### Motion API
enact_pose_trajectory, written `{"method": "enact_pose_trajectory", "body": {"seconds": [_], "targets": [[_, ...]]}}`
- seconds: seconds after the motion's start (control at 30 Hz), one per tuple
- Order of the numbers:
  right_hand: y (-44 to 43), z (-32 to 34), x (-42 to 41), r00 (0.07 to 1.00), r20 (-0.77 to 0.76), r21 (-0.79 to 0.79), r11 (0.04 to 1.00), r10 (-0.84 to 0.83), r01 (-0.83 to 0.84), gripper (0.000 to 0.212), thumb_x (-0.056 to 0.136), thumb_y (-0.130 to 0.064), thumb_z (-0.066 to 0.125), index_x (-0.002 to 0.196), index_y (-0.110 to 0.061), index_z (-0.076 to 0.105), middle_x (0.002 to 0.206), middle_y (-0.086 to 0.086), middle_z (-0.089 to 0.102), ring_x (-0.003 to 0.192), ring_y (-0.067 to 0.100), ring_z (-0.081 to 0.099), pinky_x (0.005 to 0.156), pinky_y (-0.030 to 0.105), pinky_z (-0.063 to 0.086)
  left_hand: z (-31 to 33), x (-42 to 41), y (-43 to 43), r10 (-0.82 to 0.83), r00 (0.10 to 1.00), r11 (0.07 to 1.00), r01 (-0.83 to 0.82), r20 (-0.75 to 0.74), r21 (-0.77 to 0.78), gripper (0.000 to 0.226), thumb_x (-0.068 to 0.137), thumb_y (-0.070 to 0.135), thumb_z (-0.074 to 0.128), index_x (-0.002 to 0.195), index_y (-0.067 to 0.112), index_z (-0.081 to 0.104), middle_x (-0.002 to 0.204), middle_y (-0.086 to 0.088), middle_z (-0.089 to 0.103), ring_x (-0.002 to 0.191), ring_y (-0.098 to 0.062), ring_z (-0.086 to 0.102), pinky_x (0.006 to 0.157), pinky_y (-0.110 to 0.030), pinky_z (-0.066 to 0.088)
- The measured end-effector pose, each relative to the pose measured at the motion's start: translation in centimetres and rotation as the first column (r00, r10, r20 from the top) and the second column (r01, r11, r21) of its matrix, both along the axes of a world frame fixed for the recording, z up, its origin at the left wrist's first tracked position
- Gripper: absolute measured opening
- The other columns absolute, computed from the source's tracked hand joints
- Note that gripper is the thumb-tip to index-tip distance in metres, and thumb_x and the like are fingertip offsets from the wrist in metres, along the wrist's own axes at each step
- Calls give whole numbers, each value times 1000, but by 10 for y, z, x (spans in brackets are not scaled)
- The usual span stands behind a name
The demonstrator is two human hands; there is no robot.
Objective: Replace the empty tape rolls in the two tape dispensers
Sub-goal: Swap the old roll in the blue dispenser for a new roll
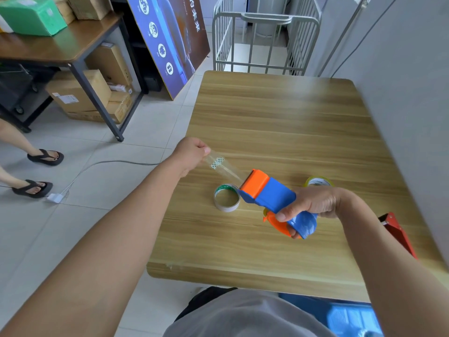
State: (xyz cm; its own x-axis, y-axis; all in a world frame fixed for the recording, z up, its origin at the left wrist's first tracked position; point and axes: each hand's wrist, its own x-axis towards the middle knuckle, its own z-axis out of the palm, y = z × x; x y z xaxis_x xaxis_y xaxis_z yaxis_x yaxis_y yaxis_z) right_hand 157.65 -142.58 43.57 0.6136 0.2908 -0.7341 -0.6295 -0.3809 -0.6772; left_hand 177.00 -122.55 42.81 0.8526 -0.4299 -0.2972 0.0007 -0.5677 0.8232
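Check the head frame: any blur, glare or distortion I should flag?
Head view: wide-angle bend curves the table edges and stretches the forearms; soft glare haze on the table's far end; the tape strip between left hand and blue-orange dispenser is transparent, hard to trace; right hand sharp.

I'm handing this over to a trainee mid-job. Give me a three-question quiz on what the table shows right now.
1. True or false: the right hand grips the blue and orange plastic tape dispenser.
2. What does the left hand pinch?
A. the strip of clear tape
B. the empty cardboard tape core
C. the red metal dispenser
3. Where does the yellowish full tape roll sit?

Key: 1 true; 2 A; 3 on the wooden table, behind the right hand.
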Motion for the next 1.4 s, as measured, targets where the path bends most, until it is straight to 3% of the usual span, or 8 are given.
{"method": "enact_pose_trajectory", "body": {"seconds": [0.17, 0.3, 0.5, 0.8, 0.97, 1.1, 1.3, 1.4], "targets": [[0, -11, 5, 992, -2, -139, 983, -124, 123, 53, 69, -34, 80, 104, 1, 63, 75, 15, 66, 65, 26, 66, 78, 40, 55, 14, 6, -4, -63, 993, 998, 65, 99, -16, 14, 90, 9, 52, 76, 9, 58, 64, -3, 50, 62, -16, 46, 67, -30, 41], [2, -20, 8, 978, 11, -161, 965, -208, 207, 42, 70, -39, 80, 98, -10, 67, 78, 14, 70, 69, 27, 69, 77, 39, 57, 15, -2, -8, -131, 946, 991, 122, 296, 51, 11, 89, 11, 53, 88, 4, 61, 79, -6, 56, 78, -21, 50, 73, -28, 39], [-7, -26, 14, 956, -2, -150, 945, -294, 290, 47, 64, -44, 80, 94, -10, 68, 75, 12, 72, 68, 26, 71, 73, 38, 58, 24, -22, -21, -216, 847, 975, 208, 486, 71, 10, 90, 11, 49, 87, 8, 58, 84, -2, 55, 77, -18, 48, 66, -25, 33], [-6, -24, 32, 897, 5, -165, 884, -442, 437, 40, 79, -37, 73, 96, -4, 60, 56, 7, 71, 54, 21, 70, 53, 30, 57, 31, -59, -46, -402, 783, 903, 423, 474, 67, 8, 86, 11, 54, 81, 8, 60, 76, 3, 55, 71, -15, 48, 57, -20, 32], [-1, -24, 41, 833, 68, -112, 825, -549, 553, 38, 78, -33, 76, 91, -1, 61, 59, 10, 71, 52, 22, 69, 47, 30, 56, 16, -82, -56, -406, 778, 905, 415, 481, 93, 12, 88, 7, 51, 88, 2, 62, 91, -10, 60, 81, -24, 54, 70, -27, 38], [0, -32, 45, 785, 101, 20, 790, -612, 613, 23, 76, -16, 77, 87, -2, 63, 61, 11, 72, 56, 24, 69, 53, 32, 58, 4, -89, -59, -468, 754, 882, 435, 461, 184, 25, 91, 3, 44, 108, 2, 62, 123, -17, 56, 101, -30, 57, 86, -36, 42], [0, -37, 49, 775, 106, 172, 779, -623, 603, 19, 79, 6, 60, 95, -3, 64, 83, 14, 71, 73, 26, 70, 75, 40, 58, -10, -91, -52, -475, 735, 878, 433, 484, 204, 36, 88, -5, 46, 123, 0, 55, 122, -19, 54, 113, -31, 49, 92, -22, 33], [2, -36, 48, 767, 98, 268, 759, -635, 594, 32, 78, 9, 46, 104, -3, 61, 89, 17, 68, 80, 30, 67, 78, 40, 57, -13, -94, -48, -488, 713, 869, 448, 503, 209, 47, 84, -10, 45, 129, 1, 48, 127, -19, 47, 117, -31, 43, 95, -30, 42]]}}
